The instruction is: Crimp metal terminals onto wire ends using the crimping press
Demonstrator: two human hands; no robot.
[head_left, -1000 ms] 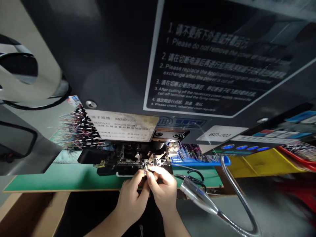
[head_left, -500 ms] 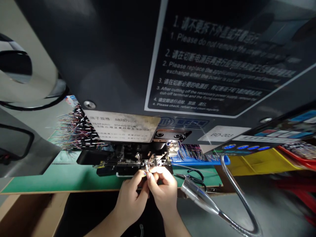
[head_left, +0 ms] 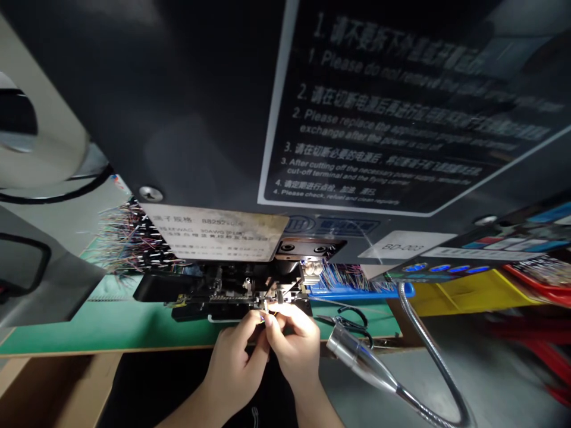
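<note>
My left hand (head_left: pixel 238 362) and my right hand (head_left: pixel 292 345) meet fingertip to fingertip just before the lit working point of a dark crimping machine (head_left: pixel 267 291). Both are closed in a pinch on thin coloured wires (head_left: pixel 262 319), of which short yellow and blue bits show between the fingers. A pale wire end stands up from the fingertips towards the machine's metal tooling. My fingers hide most of the wires' length.
A machine housing (head_left: pixel 178 119) with labels hangs close above. Bundled wires (head_left: pixel 138 238) lie at left, more in a blue tray (head_left: pixel 361 291). Scissors (head_left: pixel 345 321) lie on the green tabletop (head_left: pixel 134 327), near a flexible-neck lamp (head_left: pixel 361 359). A yellow bin (head_left: pixel 477 297) stands right.
My view has shifted slightly, and the housing looks a little nearer. Both hands keep their pinch in almost the same place; a little more yellow wire shows between the fingers.
</note>
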